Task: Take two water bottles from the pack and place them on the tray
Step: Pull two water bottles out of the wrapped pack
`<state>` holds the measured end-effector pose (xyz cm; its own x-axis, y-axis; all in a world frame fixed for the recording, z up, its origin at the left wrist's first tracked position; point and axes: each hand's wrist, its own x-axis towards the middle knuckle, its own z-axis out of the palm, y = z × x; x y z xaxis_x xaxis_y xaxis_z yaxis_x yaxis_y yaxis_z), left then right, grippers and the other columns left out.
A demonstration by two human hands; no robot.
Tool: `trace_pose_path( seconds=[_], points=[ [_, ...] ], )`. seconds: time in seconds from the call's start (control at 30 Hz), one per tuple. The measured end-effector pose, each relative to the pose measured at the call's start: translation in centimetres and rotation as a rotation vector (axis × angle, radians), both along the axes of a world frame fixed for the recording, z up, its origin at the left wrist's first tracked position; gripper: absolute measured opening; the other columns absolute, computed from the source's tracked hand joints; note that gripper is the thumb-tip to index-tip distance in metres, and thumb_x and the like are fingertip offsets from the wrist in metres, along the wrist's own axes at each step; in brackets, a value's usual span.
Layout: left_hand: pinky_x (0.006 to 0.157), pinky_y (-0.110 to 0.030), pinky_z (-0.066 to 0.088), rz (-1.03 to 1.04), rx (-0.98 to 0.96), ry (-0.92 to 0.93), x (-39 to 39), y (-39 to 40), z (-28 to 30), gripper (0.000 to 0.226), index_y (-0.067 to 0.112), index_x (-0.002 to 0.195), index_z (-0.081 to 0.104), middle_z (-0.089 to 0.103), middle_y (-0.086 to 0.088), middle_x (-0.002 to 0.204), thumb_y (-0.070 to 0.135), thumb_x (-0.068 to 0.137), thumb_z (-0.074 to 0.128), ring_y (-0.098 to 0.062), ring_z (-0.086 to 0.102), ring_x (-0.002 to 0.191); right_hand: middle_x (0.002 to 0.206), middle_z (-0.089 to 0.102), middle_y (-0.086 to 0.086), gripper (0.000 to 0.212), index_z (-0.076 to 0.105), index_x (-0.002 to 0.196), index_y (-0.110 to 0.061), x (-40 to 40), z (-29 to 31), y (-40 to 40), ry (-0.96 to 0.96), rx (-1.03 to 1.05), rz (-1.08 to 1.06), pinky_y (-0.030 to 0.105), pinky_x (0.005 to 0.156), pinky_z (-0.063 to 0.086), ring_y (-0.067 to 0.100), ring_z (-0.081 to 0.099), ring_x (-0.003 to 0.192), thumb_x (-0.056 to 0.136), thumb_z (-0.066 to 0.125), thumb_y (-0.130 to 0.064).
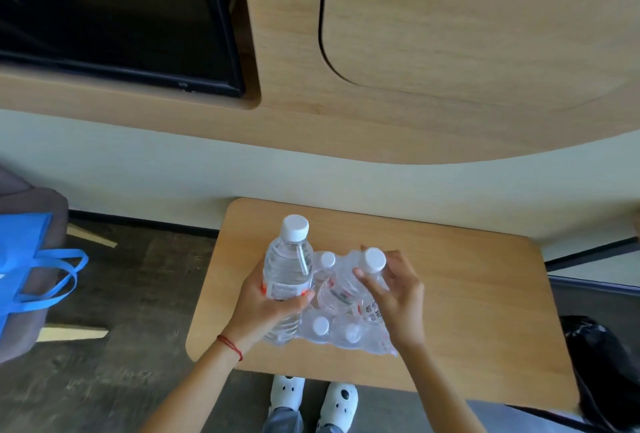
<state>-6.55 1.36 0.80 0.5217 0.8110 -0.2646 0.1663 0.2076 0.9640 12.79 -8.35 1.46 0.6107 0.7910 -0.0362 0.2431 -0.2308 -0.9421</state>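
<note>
A clear plastic-wrapped pack of water bottles (341,330) lies on the wooden table (467,294). My left hand (266,308) holds one clear water bottle (289,266) with a white cap upright, lifted at the pack's left side. My right hand (394,288) grips a second water bottle (360,275) just below its white cap; this bottle tilts up out of the torn wrap, its lower part still inside the plastic. Other white caps show through the wrap. No tray is in view.
The table stands against a pale wall under wood panelling and a dark screen (114,13). A blue bag (24,266) hangs on a chair at the left. A black bag (602,363) sits at the right. White shoes (311,398) show below the table's near edge.
</note>
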Motion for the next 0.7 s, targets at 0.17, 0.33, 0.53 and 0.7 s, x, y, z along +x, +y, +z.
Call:
trace_pose_path(
  seconds=[0.17,0.33,0.53,0.7],
  points=[
    [0.063,-0.017,0.057,-0.056,0.025,-0.069,2.4,-0.1,5.0,0.050,0.018,0.094,0.065,0.074,0.006,0.078,0.035,0.050,0.081,-0.008,0.070,0.076,0.093,0.055,0.026,0.032,0.065,0.086,-0.013,1.5,10.0,-0.9,0.181,0.253,-0.122,0.032,0.072,0.045,0.018,0.058,0.082,0.079,0.063,-0.044],
    [0.062,-0.018,0.056,-0.177,0.070,-0.145,5.9,-0.7,10.5,0.054,0.005,0.094,0.066,0.072,0.005,0.075,0.036,0.051,0.079,-0.007,0.068,0.071,0.095,0.054,0.023,0.026,0.065,0.085,-0.023,1.8,16.8,-3.2,0.123,0.334,-0.224,0.042,0.075,0.049,0.027,0.059,0.085,0.085,0.055,-0.046],
    [0.071,-0.034,0.055,-0.304,0.127,-0.192,10.7,-4.6,14.8,0.052,0.005,0.092,0.066,0.071,-0.005,0.079,0.036,0.052,0.077,-0.017,0.067,0.075,0.101,0.052,0.037,0.017,0.063,0.079,-0.030,3.4,20.9,-9.1,0.114,0.385,-0.422,0.050,0.072,0.052,0.036,0.062,0.082,0.089,0.051,-0.038],
    [0.070,-0.037,0.056,-0.434,0.145,-0.186,15.4,-10.6,16.2,0.033,0.023,0.081,0.069,0.072,0.000,0.076,0.038,0.052,0.078,-0.017,0.069,0.074,0.096,0.051,0.034,0.018,0.061,0.077,-0.033,5.7,21.2,-15.9,0.051,0.385,-0.508,0.044,0.071,0.052,0.033,0.058,0.079,0.087,0.053,-0.045]
  ],
)
